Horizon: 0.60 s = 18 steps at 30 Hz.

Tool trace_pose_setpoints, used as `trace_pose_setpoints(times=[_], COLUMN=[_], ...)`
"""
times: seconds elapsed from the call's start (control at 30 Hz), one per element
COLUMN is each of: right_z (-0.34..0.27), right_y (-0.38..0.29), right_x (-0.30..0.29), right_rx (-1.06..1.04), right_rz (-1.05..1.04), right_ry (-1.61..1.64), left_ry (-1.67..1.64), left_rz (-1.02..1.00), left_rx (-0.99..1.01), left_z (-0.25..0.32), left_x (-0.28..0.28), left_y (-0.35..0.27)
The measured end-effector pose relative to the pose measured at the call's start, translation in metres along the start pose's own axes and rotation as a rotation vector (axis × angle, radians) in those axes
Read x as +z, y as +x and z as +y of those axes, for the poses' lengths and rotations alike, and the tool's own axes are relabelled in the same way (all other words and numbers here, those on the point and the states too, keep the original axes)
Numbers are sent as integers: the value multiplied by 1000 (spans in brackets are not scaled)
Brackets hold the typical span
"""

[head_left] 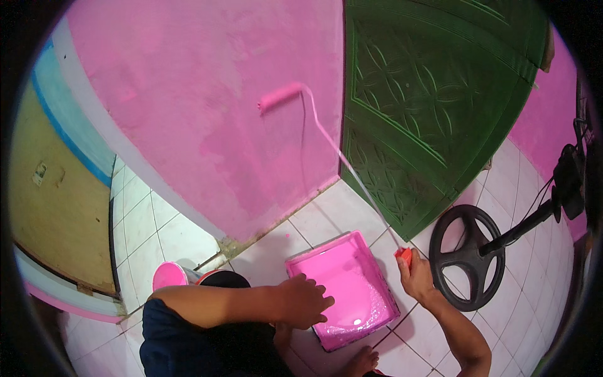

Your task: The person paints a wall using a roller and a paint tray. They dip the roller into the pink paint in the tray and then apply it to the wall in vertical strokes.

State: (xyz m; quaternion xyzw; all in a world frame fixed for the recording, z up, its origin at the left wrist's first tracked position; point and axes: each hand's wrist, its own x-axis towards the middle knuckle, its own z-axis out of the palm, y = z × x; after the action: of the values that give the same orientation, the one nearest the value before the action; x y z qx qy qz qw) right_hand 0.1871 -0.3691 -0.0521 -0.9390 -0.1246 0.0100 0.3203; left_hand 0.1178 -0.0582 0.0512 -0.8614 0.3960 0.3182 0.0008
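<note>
My right hand [417,278] grips the red handle of a paint roller [281,96]. Its long wire frame reaches up and left, coated in pink near the roller. The pink roller cover lies against or very close to the pink-painted wall [188,94], slightly blurred. My left hand [305,301] hangs loosely, fingers apart and holding nothing, above the left side of a paint tray [346,287]. Wet pink paint fills the square tray, which sits on the floor before me. Whether the left hand touches the tray cannot be told.
A green carved door [410,94] adjoins the wall on the right. Near my right hand, a black round-based stand [435,259] rests on the white tiled floor [339,202]. A container of pink paint [169,277] and a dark round-topped container [225,278] are partly behind my left arm.
</note>
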Motion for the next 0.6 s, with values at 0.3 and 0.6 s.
trace_pose_setpoints(times=[0.3, 0.6], right_z=[-163, -84], right_y=[56, 4], right_x=[-100, 5], right_rx=[-200, -82], right_rz=[194, 20], right_ry=[147, 79], left_ry=[19, 5], left_rz=[28, -32], left_rx=[31, -50], left_z=[-1, 5], left_x=[13, 9], left_y=[8, 6])
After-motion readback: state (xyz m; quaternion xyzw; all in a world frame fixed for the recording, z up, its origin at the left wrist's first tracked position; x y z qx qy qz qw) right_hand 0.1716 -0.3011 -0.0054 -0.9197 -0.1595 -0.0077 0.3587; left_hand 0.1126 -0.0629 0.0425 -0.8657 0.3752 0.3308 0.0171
